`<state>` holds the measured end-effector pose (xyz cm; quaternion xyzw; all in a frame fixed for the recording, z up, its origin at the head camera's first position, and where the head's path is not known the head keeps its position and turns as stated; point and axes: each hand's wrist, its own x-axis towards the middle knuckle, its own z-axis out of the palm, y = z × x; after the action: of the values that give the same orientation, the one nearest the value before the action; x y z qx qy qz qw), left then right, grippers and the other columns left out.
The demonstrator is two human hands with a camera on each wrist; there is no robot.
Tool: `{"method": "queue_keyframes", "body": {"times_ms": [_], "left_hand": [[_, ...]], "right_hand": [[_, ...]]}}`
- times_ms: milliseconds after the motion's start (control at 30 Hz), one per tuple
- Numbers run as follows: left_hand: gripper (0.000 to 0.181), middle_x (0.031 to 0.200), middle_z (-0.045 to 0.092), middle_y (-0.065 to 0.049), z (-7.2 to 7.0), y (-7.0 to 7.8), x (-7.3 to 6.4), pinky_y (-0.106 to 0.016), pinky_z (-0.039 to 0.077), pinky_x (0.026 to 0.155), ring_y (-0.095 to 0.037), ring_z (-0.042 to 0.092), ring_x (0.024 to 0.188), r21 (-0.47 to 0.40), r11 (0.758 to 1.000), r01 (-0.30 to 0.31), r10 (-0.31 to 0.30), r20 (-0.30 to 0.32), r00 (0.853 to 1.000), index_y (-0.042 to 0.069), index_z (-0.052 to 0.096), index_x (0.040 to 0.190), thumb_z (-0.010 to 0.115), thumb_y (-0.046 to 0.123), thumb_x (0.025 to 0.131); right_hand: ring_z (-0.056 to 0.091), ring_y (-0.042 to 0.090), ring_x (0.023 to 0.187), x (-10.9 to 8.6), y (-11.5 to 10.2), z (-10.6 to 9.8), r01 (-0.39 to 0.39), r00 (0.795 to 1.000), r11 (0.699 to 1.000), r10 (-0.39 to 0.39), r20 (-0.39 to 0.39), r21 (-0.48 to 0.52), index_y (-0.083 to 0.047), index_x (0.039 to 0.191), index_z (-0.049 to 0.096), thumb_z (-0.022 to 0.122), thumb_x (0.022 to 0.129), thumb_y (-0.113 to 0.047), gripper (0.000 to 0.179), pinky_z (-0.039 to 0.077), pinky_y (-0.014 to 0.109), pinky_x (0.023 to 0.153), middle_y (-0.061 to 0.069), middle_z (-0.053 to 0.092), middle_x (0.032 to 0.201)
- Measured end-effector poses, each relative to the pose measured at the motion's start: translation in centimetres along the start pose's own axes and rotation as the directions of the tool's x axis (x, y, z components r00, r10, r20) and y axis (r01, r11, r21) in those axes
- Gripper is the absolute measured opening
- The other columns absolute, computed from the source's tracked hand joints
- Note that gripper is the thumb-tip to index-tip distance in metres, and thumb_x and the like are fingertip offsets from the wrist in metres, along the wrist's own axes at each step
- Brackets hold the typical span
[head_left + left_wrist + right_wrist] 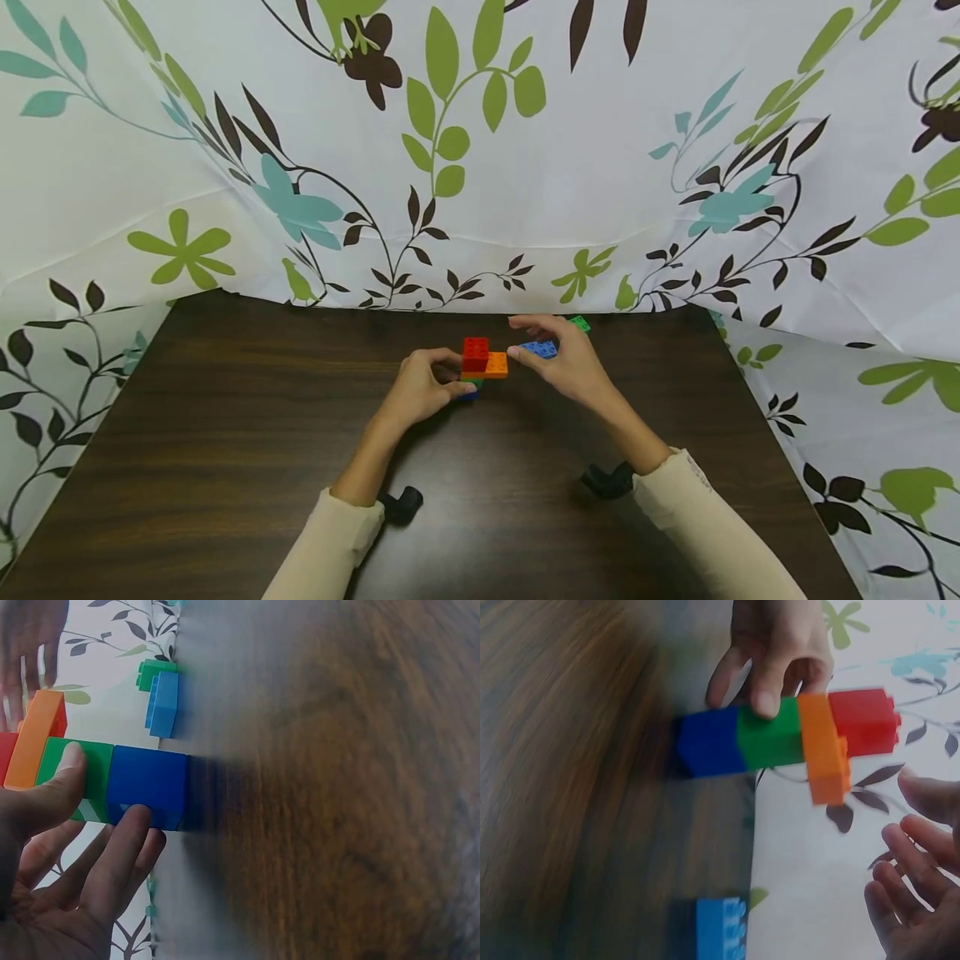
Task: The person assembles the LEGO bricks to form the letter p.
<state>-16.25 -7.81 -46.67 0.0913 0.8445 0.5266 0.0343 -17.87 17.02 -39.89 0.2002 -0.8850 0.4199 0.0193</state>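
A tower of toy building blocks stands on the table. Its dark blue block (150, 784) is lowest, under a green block (97, 776), then an orange block (497, 364) that juts out to the right, and a red block (475, 354) on top. My left hand (423, 383) holds the tower from the left, thumb on the green block and a fingertip against the dark blue one. To the right of the tower is my right hand (566, 358), its fingers loosely bent and nothing between them; the right wrist view shows it apart from the blocks.
Behind the right hand lie a lighter blue block (542, 348) and another green block (580, 322), close together near the back of the dark wooden table (247, 417). A patterned white cloth (480, 225) rises along the table's back edge and sides.
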Motion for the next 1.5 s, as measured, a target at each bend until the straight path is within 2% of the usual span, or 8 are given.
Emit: {"method": "queue_keyframes", "body": {"times_ms": [267,400,600,800,1200,1300,1467,1500], "left_hand": [[0.035,0.114,0.081,-0.013,0.0,0.2,-0.3,-0.046,0.064,0.091,-0.027,0.077,0.100,0.037,0.999,0.017,-0.018,0.016,1.000,0.006,0.077,0.116,0.092,0.012,0.086],[0.036,0.113,0.081,-0.011,0.1,0.4,-0.3,-0.048,0.062,0.097,-0.028,0.076,0.104,0.080,0.997,0.022,-0.023,0.017,1.000,0.008,0.076,0.118,0.092,0.013,0.086],[0.050,0.119,0.079,-0.012,0.1,0.8,-0.4,-0.051,0.058,0.105,-0.029,0.073,0.112,0.118,0.993,0.029,-0.032,0.021,0.999,0.008,0.071,0.128,0.094,0.014,0.084],[0.057,0.122,0.077,-0.011,-0.7,1.5,-0.6,-0.053,0.056,0.107,-0.031,0.070,0.117,0.122,0.992,-0.011,0.008,0.023,1.000,0.009,0.069,0.132,0.096,0.016,0.082],[0.060,0.122,0.078,-0.015,-1.6,3.0,-1.0,-0.057,0.059,0.102,-0.038,0.073,0.118,0.087,0.986,-0.144,0.146,-0.013,0.989,0.008,0.067,0.134,0.095,0.016,0.082],[0.058,0.122,0.077,-0.015,-1.6,3.3,-1.0,-0.051,0.064,0.091,-0.037,0.076,0.104,0.057,0.985,-0.162,0.164,-0.027,0.986,0.010,0.068,0.133,0.094,0.016,0.083],[0.051,0.121,0.077,-0.015,-1.6,3.7,-1.0,-0.030,0.064,0.068,-0.021,0.075,0.076,0.004,0.982,-0.189,0.189,-0.047,0.981,0.011,0.070,0.130,0.093,0.016,0.085],[0.049,0.121,0.078,-0.015,-1.5,3.6,-1.0,-0.031,0.065,0.071,-0.019,0.074,0.076,0.005,0.981,-0.195,0.195,-0.054,0.979,0.011,0.071,0.129,0.092,0.016,0.085]], "right_hand": [[0.067,0.038,0.113,0.1,1.8,-0.6,-0.059,0.996,0.997,0.056,-0.064,-0.041,-0.009,0.132,0.075,0.086,0.093,-0.017,0.041,0.056,0.061,0.097,0.012,0.076,0.131],[0.066,0.040,0.114,0.1,2.8,-0.9,-0.081,0.994,0.994,0.075,-0.080,-0.079,-0.009,0.133,0.074,0.085,0.094,-0.018,0.041,0.056,0.060,0.099,0.014,0.075,0.131],[0.066,0.042,0.113,0.2,4.8,-1.4,-0.109,0.987,0.985,0.092,-0.130,-0.131,-0.007,0.134,0.073,0.085,0.095,-0.020,0.043,0.055,0.061,0.099,0.022,0.073,0.130],[0.068,0.045,0.112,0.2,7.0,-1.7,-0.136,0.979,0.975,0.105,-0.176,-0.174,-0.003,0.133,0.073,0.086,0.093,-0.017,0.043,0.056,0.061,0.097,0.024,0.071,0.134],[0.068,0.045,0.107,0.2,9.7,-2.0,-0.188,0.961,0.956,0.131,-0.244,-0.227,0.002,0.132,0.071,0.086,0.092,-0.015,0.045,0.055,0.056,0.091,0.027,0.070,0.129],[0.066,0.046,0.110,0.3,10.2,-2.0,-0.209,0.952,0.952,0.146,-0.269,-0.224,0.004,0.131,0.070,0.086,0.092,-0.015,0.047,0.052,0.057,0.093,0.028,0.069,0.128],[0.064,0.047,0.119,0.3,10.9,-2.1,-0.267,0.931,0.944,0.201,-0.306,-0.192,0.005,0.134,0.067,0.086,0.092,-0.017,0.051,0.050,0.060,0.104,0.031,0.065,0.133],[0.064,0.047,0.120,0.3,11.1,-2.1,-0.278,0.927,0.943,0.212,-0.308,-0.185,0.006,0.135,0.066,0.086,0.092,-0.018,0.053,0.050,0.060,0.105,0.031,0.065,0.134]]}}
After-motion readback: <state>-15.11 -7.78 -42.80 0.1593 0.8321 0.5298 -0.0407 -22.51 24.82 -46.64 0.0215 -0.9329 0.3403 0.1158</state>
